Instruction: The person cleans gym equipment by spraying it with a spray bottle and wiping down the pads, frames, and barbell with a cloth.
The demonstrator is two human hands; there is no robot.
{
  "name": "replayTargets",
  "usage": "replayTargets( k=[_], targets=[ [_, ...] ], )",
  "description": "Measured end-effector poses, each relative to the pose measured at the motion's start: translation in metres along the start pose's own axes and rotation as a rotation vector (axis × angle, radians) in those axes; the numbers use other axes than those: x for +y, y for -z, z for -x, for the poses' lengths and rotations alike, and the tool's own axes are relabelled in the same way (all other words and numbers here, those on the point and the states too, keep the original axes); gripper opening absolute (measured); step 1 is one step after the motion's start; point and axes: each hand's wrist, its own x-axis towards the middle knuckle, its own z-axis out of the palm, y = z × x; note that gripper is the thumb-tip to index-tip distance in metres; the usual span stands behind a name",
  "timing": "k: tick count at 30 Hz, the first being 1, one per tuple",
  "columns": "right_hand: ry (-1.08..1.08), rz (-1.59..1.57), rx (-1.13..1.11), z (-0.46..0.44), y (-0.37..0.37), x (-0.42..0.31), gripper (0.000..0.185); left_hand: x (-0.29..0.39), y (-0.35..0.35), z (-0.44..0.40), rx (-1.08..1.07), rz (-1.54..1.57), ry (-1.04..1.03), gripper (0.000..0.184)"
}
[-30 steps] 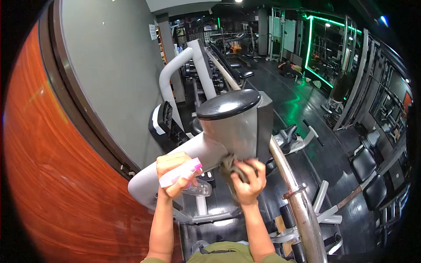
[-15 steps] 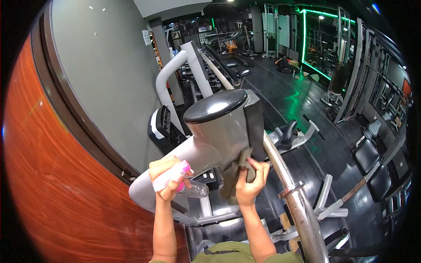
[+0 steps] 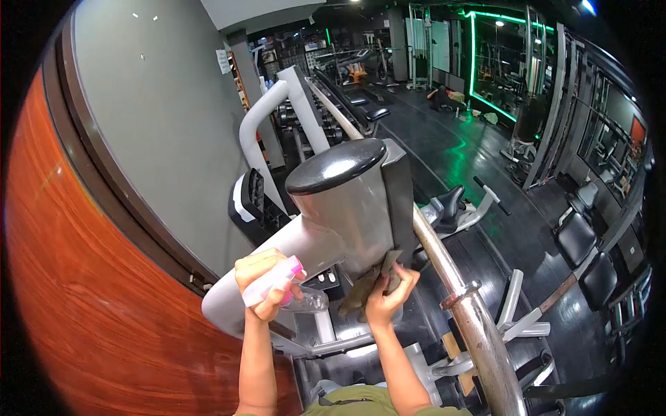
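Note:
A clear spray bottle (image 3: 309, 300) with a white and pink trigger head is held in my left hand (image 3: 262, 281), in front of the grey frame arm. My right hand (image 3: 390, 298) is closed on a dark olive cloth (image 3: 361, 290), which hangs down to the left of the fingers. The top of the cloth touches the lower edge of the machine's grey cylindrical housing (image 3: 350, 215). A glossy black oval cap (image 3: 336, 166) covers the housing.
A worn metal bar (image 3: 454, 284) with a collar runs along the right. Wood panelling (image 3: 104, 277) and a grey wall (image 3: 152, 118) stand at the left. Farther back are gym machines, black seats (image 3: 576, 239), a green-lit mirror and a person (image 3: 442, 99) low on the floor.
My right hand has moved the cloth along the housing's lower part, lately down a little. The camera view has shifted slightly. My left hand still grips the bottle.

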Motion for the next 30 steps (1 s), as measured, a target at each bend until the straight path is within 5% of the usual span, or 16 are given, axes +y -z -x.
replayTargets(
  k=[9, 12, 16, 20, 23, 30],
  targets=[
    [0.007, -0.146, -0.188, -0.053, 0.011, -0.038, 0.027, 0.011, -0.017, 0.021, 0.119, -0.057, 0.165, 0.059],
    [0.034, -0.140, -0.204, -0.045, 0.013, -0.026, 0.030, 0.023, -0.027, 0.035, 0.033, 0.221, 0.388, 0.032],
    [0.058, -0.104, -0.176, 0.012, 0.016, 0.029, 0.034, 0.019, -0.048, 0.063, 0.024, 0.324, 0.606, 0.025],
    [-0.052, -0.081, -0.235, 0.037, 0.032, 0.045, 0.033, 0.011, -0.060, 0.076, 0.056, 0.210, 0.608, 0.023],
    [-0.106, -0.137, -0.244, 0.024, 0.035, 0.036, 0.036, 0.010, -0.062, 0.078, 0.041, 0.157, 0.590, 0.039],
    [0.047, -0.100, -0.268, -0.023, 0.020, -0.019, 0.034, 0.016, -0.056, 0.091, 0.144, 0.213, 0.602, 0.035]
  ],
)
